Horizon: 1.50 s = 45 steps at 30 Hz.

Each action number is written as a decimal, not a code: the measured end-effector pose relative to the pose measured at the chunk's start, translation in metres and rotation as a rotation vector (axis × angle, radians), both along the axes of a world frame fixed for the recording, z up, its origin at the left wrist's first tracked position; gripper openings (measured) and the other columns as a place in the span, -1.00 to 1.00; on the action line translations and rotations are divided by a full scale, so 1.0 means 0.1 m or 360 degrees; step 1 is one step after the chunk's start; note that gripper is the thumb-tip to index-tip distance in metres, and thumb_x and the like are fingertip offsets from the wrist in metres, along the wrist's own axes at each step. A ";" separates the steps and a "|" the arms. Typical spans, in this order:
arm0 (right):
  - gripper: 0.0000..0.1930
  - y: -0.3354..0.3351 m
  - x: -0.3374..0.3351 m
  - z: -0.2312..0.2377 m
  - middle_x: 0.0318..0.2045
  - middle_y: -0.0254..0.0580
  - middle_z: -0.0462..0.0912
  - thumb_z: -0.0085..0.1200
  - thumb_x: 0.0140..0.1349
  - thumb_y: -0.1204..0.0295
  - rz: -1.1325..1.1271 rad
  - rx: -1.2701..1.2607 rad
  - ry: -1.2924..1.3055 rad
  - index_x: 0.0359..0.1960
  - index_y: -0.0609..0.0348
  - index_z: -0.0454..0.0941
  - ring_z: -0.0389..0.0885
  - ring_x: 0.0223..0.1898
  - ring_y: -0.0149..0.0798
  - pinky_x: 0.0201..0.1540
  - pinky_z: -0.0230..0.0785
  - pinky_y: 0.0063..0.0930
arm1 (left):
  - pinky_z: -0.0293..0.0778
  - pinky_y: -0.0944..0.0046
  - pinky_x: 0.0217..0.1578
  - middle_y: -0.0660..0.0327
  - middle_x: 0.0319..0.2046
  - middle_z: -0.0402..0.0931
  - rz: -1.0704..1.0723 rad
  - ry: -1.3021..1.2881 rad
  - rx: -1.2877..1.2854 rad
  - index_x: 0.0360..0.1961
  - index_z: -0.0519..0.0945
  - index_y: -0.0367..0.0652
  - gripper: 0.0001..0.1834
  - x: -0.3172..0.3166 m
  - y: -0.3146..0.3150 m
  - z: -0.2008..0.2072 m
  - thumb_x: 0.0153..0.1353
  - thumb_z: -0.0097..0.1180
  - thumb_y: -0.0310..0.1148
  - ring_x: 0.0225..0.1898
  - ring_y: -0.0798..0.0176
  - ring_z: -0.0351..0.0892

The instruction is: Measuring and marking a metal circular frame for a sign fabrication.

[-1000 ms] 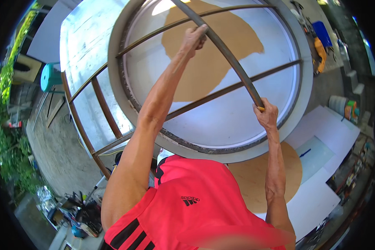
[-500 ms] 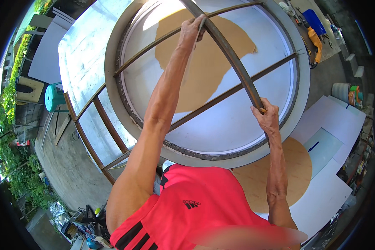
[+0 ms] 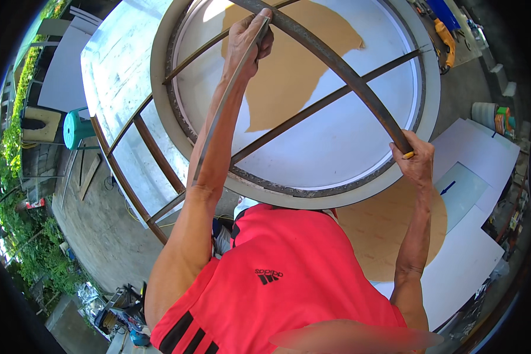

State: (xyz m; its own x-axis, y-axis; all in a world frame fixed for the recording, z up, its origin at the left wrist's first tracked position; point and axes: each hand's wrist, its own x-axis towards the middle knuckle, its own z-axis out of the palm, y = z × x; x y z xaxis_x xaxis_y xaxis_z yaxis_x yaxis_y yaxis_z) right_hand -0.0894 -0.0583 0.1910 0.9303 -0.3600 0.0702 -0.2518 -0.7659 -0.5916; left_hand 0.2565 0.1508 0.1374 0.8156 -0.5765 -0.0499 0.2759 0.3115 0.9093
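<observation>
My left hand (image 3: 248, 44) is closed around a long, thin grey metal strip (image 3: 215, 121), which hangs down along my forearm. Its fingertips are up against a dark, curved metal bar (image 3: 348, 74) that crosses above a big round frame (image 3: 292, 199). At the bar's near right end, my right hand (image 3: 416, 158) grips it. A small yellow piece (image 3: 408, 155) shows by those fingers; its kind is unclear. Two thinner rusty bars cross the round frame beneath, and an irregular brown sheet (image 3: 289, 82) lies on its white inner surface.
At the left, a rusty ladder-like metal frame (image 3: 127, 197) lies against a shiny sheet (image 3: 121, 59), with a teal stool (image 3: 74, 130) beyond. A brown round board (image 3: 389, 236) and white panels (image 3: 454, 277) lie to the right. An orange power tool (image 3: 446, 42) is at far right.
My left hand has moved left and slightly up, bringing the grey strip edge-on into clear sight. My right hand has shifted right with the bar's end, so the bar lies at a flatter angle.
</observation>
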 end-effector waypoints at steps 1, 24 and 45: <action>-0.74 -0.03 -0.04 0.00 -0.62 -0.15 0.53 0.32 0.07 0.57 0.0050 0.0002 -0.0017 -0.18 0.26 0.61 0.50 -0.62 -0.28 -0.46 0.39 -0.44 | -0.04 0.43 -0.75 0.41 -0.74 0.13 0.0031 -0.0028 -0.0040 -0.38 0.47 -0.10 -0.71 -0.09 0.12 0.04 0.42 0.14 -0.16 -0.75 0.50 0.08; -0.57 0.53 1.02 -0.10 -0.47 -0.17 0.54 0.31 -0.07 0.55 0.1426 -0.0008 0.0158 -0.06 0.28 0.66 0.52 -0.42 -0.23 -0.31 0.40 -0.38 | -0.02 0.42 -0.78 0.38 -0.78 0.23 0.1522 0.0007 0.0021 -0.41 0.50 -0.14 -0.67 -2.47 2.53 0.20 0.39 0.19 -0.14 -0.81 0.51 0.09; -0.61 3.21 0.25 -0.21 -0.53 -0.14 0.52 0.45 -0.05 0.36 0.1542 0.0020 -0.0074 -0.19 0.24 0.65 0.52 -0.49 -0.09 -0.47 0.32 -0.25 | 0.08 0.48 -0.87 0.20 -0.58 0.53 0.1687 0.0523 -0.0233 -0.31 0.56 -0.17 -0.58 -2.84 5.13 -0.27 0.32 0.23 0.02 -0.83 0.46 0.22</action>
State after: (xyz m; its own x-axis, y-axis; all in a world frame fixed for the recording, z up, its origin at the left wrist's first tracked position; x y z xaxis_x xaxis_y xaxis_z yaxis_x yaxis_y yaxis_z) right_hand -0.0642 0.2623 0.1697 0.8202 0.5601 0.1161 0.5091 -0.6223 -0.5946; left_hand -0.0280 0.6636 0.1103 0.8577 0.3838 -0.3420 0.0276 0.6299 0.7762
